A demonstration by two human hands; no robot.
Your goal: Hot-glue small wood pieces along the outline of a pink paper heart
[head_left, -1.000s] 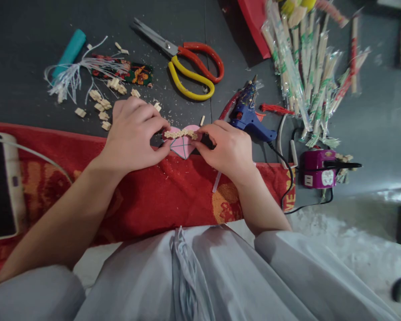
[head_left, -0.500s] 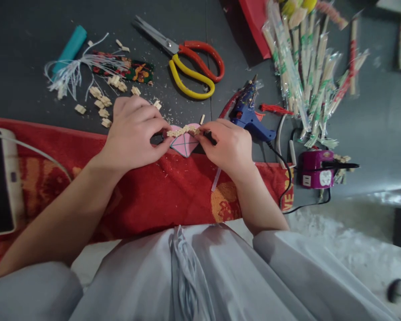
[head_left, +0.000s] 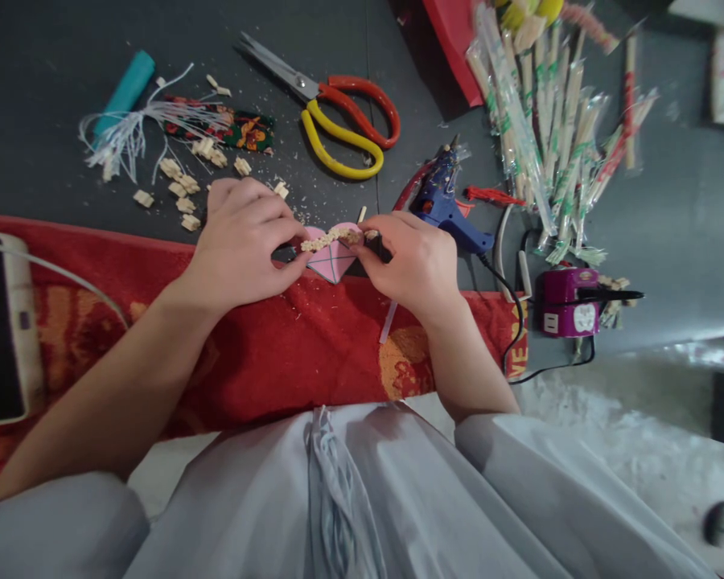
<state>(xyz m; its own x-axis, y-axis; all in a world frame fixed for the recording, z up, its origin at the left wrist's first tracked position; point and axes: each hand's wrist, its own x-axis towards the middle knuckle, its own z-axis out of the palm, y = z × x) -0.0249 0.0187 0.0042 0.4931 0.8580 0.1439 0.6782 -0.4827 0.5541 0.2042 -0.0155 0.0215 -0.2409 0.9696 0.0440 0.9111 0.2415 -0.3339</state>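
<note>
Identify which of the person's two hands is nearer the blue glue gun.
The right hand, beside the blue glue gun; the left hand is farther away, at the left end of the pale knobbly strip.

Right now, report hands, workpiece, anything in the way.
Left hand and right hand pinching pale strip. Strip across pink heart. Glue gun close beside right hand.

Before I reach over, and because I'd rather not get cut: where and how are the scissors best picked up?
I'd say by the looped handles, coming from the near right side. The scissors lie flat with their pointed blades aimed far left, while the handles spread wide on the nearer right.
</note>
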